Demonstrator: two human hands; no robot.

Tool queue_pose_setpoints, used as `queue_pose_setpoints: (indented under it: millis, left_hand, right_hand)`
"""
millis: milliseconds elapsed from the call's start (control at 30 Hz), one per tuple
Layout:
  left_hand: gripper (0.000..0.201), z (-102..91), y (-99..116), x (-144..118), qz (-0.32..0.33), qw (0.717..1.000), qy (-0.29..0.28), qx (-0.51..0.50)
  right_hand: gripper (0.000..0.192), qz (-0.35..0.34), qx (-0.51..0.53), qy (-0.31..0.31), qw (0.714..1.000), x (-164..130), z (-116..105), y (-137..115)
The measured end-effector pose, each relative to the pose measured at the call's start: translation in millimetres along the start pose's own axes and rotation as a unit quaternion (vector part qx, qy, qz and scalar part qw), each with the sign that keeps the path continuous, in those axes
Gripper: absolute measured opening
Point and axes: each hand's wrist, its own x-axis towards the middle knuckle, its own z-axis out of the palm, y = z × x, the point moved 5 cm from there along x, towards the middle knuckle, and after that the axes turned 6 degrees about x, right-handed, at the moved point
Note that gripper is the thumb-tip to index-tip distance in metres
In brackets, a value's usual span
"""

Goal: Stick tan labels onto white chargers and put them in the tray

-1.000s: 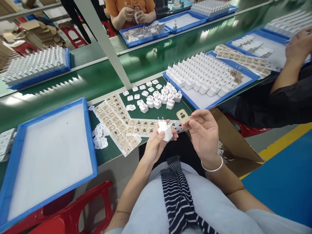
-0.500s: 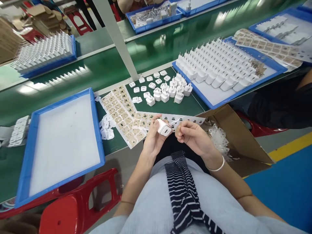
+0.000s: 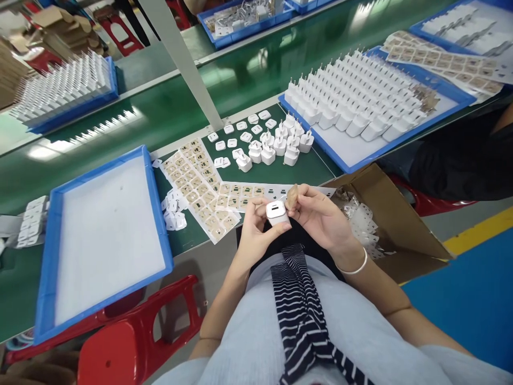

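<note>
Left hand point(image 3: 256, 230) gripped a small white plastic charger plug point(image 3: 276, 212), port face turned up toward the camera, long axis roughly vertical; prongs hidden. Right hand point(image 3: 320, 216) pinched a tan die-cut sticker point(image 3: 292, 197) just beside the plug's upper right edge. Tan sticker sheets point(image 3: 192, 184) lay just beyond the left hand.

One white charger point(image 3: 276, 213) in hand, one tan sticker point(image 3: 292, 198), seven loose chargers point(image 3: 276, 148) standing mid-desk, two sticker sheets point(image 3: 192, 184), one empty blue tray point(image 3: 48, 256)
</note>
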Motion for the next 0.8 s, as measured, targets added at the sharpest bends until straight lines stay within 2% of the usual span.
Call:
queue_pose_setpoints:
  millis: [67, 133, 200, 267, 367, 467, 600, 800]
  left_hand:
    - [0.047, -3.1, 3, -1, 0.041, 0.994, 0.026, 0.096]
    - [0.044, -6.5, 8, -2, 0.111, 0.977, 0.053, 0.176]
    - [0.038, -8.5, 10, -3, 0.172, 0.961, 0.060, 0.206]
    - [0.036, -9.4, 9, -3, 0.202, 0.953, 0.049, 0.219]
    - [0.044, -6.9, 10, -6, 0.231, 0.943, -0.008, 0.240]
    - [0.045, -4.0, 12, -10, 0.252, 0.941, -0.074, 0.215]
    - [0.034, -6.6, 13, -11, 0.261, 0.942, -0.088, 0.192]
    - [0.034, -6.8, 16, -12, 0.287, 0.933, -0.106, 0.191]
  right_hand:
    - [0.022, -0.004, 0.001, 0.007, 1.000, -3, 0, 0]
    - [0.020, -0.017, -0.003, 0.013, 1.000, -8, 0, 0]
    - [0.016, -0.035, -0.019, 0.022, 0.999, -14, 0, 0]
    - [0.014, -0.041, -0.038, 0.027, 0.998, -19, 1, 1]
    - [0.017, -0.025, -0.056, 0.020, 0.998, -22, 4, 5]
    - [0.020, -0.017, -0.068, 0.011, 0.997, -24, 7, 5]
    - [0.020, -0.018, -0.106, -0.001, 0.994, -26, 10, 2]
    - [0.020, -0.017, -0.130, -0.012, 0.991, -25, 10, 1]
